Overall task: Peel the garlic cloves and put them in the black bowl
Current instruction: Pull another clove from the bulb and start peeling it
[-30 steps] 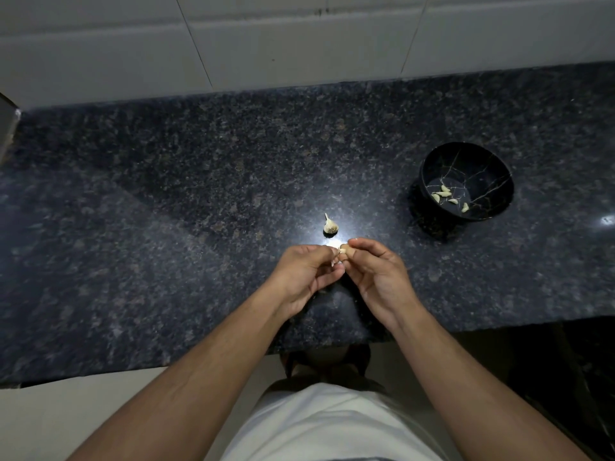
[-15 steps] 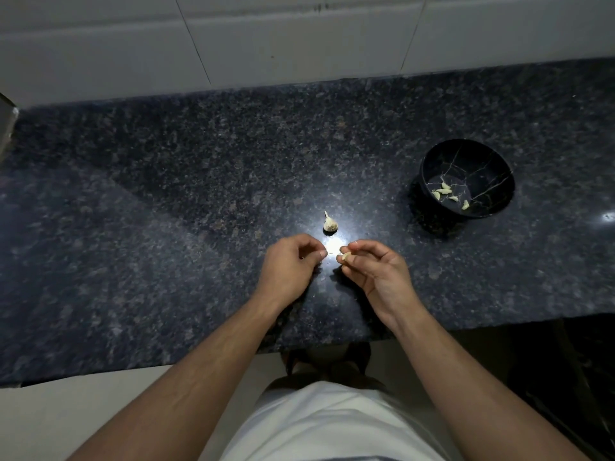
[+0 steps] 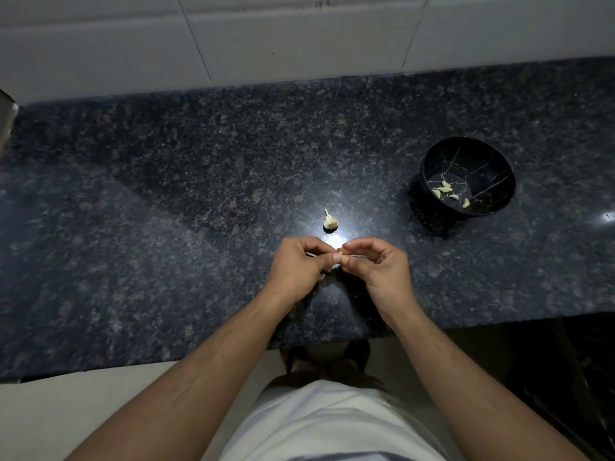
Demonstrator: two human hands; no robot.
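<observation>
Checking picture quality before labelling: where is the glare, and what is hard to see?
Head view: a bright glare patch lies on the counter between the garlic piece and both hands; whatever the fingers pinch is too small to make out; wide-angle distortion bends the wall tiles.

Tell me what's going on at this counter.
A person is peeling garlic by hand. The left hand and right hand meet fingertip to fingertip just above the dark granite counter, working on something small between them; it is too hidden to make out clearly. The rest of a garlic bulb sits on the counter just beyond the hands. To the right, a black bowl already holds several peeled cloves.
</observation>
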